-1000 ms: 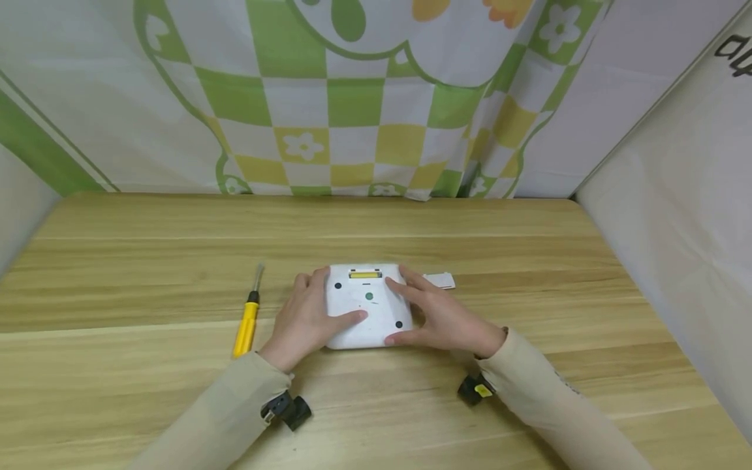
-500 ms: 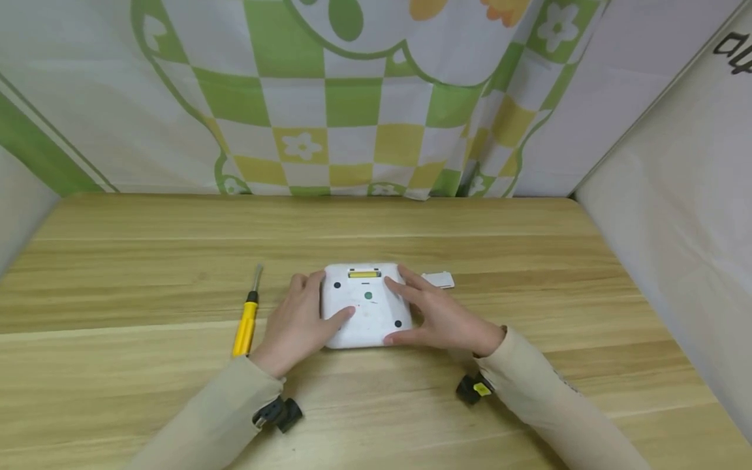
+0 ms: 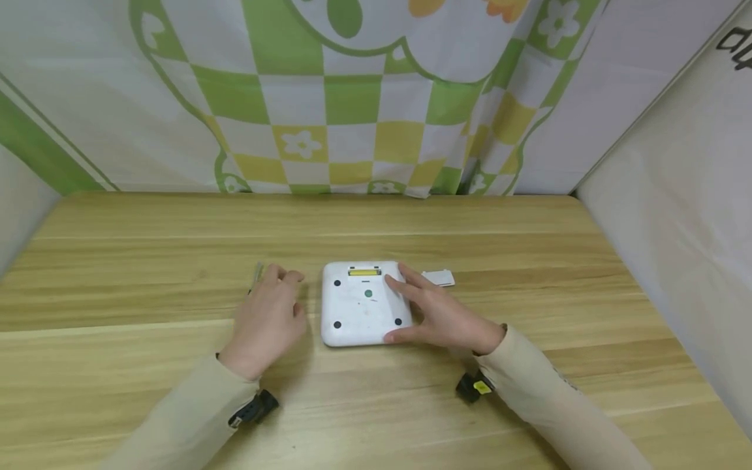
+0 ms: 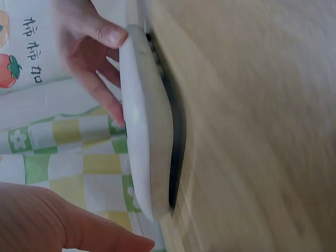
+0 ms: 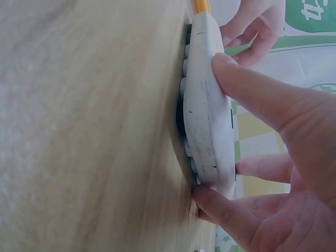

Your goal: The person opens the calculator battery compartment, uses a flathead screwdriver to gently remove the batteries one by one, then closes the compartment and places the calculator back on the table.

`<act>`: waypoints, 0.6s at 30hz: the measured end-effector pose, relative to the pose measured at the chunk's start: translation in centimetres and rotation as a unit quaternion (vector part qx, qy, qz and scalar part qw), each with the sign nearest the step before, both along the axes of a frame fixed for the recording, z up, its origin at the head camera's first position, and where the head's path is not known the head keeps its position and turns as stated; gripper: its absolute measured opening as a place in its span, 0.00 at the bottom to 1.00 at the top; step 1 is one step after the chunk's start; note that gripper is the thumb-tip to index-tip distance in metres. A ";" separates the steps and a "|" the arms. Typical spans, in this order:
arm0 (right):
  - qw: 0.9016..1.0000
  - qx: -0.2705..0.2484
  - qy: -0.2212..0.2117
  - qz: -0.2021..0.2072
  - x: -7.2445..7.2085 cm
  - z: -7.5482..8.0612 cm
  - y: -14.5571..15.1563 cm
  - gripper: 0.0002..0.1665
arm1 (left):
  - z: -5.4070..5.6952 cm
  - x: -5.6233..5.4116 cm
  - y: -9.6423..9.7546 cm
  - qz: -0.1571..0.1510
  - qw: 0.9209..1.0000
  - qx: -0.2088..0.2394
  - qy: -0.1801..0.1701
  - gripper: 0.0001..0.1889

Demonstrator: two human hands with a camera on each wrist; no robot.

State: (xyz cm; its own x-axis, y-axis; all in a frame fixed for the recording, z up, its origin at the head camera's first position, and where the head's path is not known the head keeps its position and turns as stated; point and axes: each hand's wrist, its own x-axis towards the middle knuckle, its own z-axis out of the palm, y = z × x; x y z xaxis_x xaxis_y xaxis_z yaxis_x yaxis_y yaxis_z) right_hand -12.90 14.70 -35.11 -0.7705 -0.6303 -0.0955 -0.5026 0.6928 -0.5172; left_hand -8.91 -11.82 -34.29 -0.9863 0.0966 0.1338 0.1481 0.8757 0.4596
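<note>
Device [image 3: 360, 312] — white, round-cornered, scuffed — clamped in right hand [image 3: 442, 314]; left hand [image 3: 267, 323] loosely curled, apart from it.

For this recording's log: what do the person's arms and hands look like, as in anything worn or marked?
The left hand and right hand wear no gloves. A plain beige fabric left sleeve and matching right sleeve reach the wrists; the right bears a small dark marking, unreadable. Each wrist carries a small black device, the right one with a yellow patch.

There are two hands [image 3: 267, 320] [image 3: 443, 316], one device [image 3: 361, 320], one battery [image 3: 365, 273], one white cover [image 3: 438, 278] and one screwdriver [image 3: 257, 272].
</note>
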 end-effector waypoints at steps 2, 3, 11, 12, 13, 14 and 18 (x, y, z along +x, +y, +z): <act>1.000 0.000 -0.003 -0.002 0.0 0.0 0.0 0.55 | 0.2 0.0 -0.6 0.002 1.000 -0.007 0.006 0.22; 1.000 0.000 -0.004 -0.001 0.0 0.1 0.0 0.55 | 0.4 0.0 -0.9 0.003 1.000 -0.008 0.006 0.22; 1.000 0.007 -0.011 -0.005 0.0 0.2 0.0 0.55 | 1.4 -0.1 -2.7 0.018 0.999 -0.023 -0.041 0.23; 1.000 0.008 -0.011 -0.006 0.0 0.2 0.0 0.55 | 1.5 -0.1 -2.8 0.019 0.998 -0.026 -0.047 0.24; 1.000 0.008 -0.012 -0.006 0.0 0.2 0.0 0.55 | 1.5 -0.1 -2.9 0.020 0.998 -0.028 -0.052 0.24; 1.000 0.008 -0.012 -0.006 0.0 0.2 0.0 0.55 | 1.6 -0.1 -3.1 0.022 0.998 -0.030 -0.056 0.24; 1.000 0.008 -0.014 -0.007 0.0 0.1 0.1 0.55 | 1.5 0.0 -3.6 0.026 0.997 -0.035 -0.064 0.26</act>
State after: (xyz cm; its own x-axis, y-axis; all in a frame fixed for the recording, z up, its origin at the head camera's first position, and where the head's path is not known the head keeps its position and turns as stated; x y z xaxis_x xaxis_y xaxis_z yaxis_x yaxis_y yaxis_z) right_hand -12.93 14.78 -35.00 -0.7763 -0.6175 -0.1268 -0.4780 0.7077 -0.5202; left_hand -8.90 -15.42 -32.80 -0.9988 0.0499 0.0009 0.0459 0.9108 0.4102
